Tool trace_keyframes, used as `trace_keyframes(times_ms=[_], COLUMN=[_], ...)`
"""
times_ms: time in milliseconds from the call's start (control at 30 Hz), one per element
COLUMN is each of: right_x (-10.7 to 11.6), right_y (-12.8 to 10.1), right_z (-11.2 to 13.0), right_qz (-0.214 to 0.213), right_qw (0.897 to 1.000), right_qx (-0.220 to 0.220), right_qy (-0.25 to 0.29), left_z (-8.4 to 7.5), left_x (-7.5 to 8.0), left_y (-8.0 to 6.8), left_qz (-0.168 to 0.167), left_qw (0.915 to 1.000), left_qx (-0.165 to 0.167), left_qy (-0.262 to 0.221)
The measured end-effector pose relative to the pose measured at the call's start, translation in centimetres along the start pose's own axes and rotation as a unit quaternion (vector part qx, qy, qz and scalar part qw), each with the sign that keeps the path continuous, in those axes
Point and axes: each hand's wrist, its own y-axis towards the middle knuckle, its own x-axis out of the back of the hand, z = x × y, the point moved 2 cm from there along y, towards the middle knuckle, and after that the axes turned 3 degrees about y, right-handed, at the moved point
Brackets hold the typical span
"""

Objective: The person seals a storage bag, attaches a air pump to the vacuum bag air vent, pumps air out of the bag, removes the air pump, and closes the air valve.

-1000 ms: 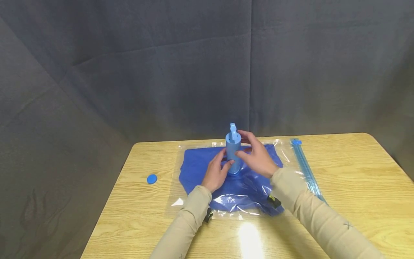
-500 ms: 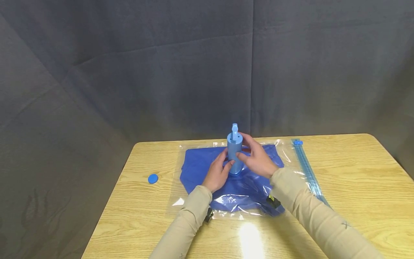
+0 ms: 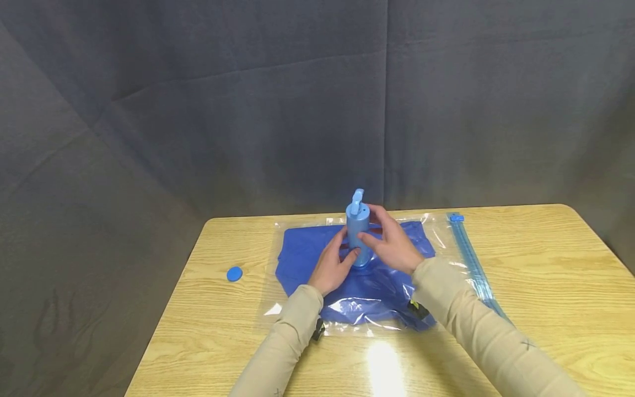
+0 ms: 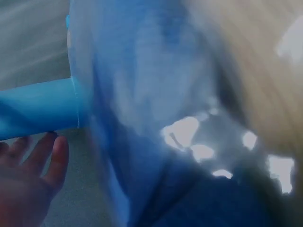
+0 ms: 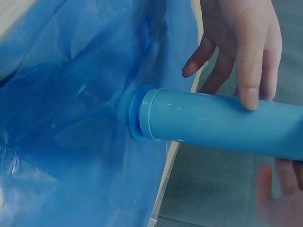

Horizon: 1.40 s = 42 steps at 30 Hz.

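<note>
Light-blue cylindrical pump [image 3: 355, 229], upright, handle [image 3: 357, 199] on top. Stands on a clear plastic bag [image 3: 440, 237] of blue cloth [image 3: 307, 248].

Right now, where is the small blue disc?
In the head view, the small blue disc lies on the left part of the wooden table, just left of the clear bag.

Glare on bag [image 4: 149, 90], seemingly slight blur

Dark grey, creased fabric drape [image 3: 248, 121] behind and left of pale yellow, wood-grained table [image 3: 198, 325], far corners rounded. I note bright white glare [image 3: 386, 366] on its near side.
</note>
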Motion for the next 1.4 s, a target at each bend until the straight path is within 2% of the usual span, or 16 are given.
trace_keyframes(times_ms=[100, 333, 533, 633, 900, 1033, 1133, 1400], right_x=[-0.1, -0.7, -0.8, -0.8, -0.4, -0.1, 0.1, 0.2], right_y=[0.0, 0.2, 0.1, 0.1, 0.1, 0.0, 0.0, 0.0], right_z=[0.0, 0.1, 0.2, 0.1, 0.0, -0.1, 0.0, 0.2], right_qz=[-0.015, -0.048, -0.06, -0.064, -0.051, -0.038, -0.032, -0.042], right_qw=[1.0, 0.996, 0.992, 0.992, 0.993, 0.995, 0.997, 0.999], right_qx=[-0.02, -0.039, -0.062, -0.058, -0.055, -0.052, -0.044, -0.009], right_qy=[-0.014, -0.067, -0.094, -0.096, -0.087, -0.07, -0.052, -0.011], left_z=[0.1, 0.1, 0.2, 0.2, 0.3, 0.3, 0.4, 0.5], left_x=[-0.1, -0.3, -0.6, -0.6, -0.6, -0.6, -0.6, -0.9], left_y=[0.0, -0.2, -0.2, -0.1, 0.1, 0.2, 0.3, 0.4], left_qz=[0.002, -0.023, -0.031, -0.03, -0.043, -0.043, -0.043, -0.042], left_qw=[1.0, 0.9991, 0.9989, 0.999, 0.9984, 0.9984, 0.9983, 0.9986], left_qx=[0.008, 0.018, 0.008, 0.005, -0.008, -0.004, 0.005, -0.002], left_qy=[-0.001, 0.03, 0.035, 0.032, 0.037, 0.037, 0.038, 0.031])
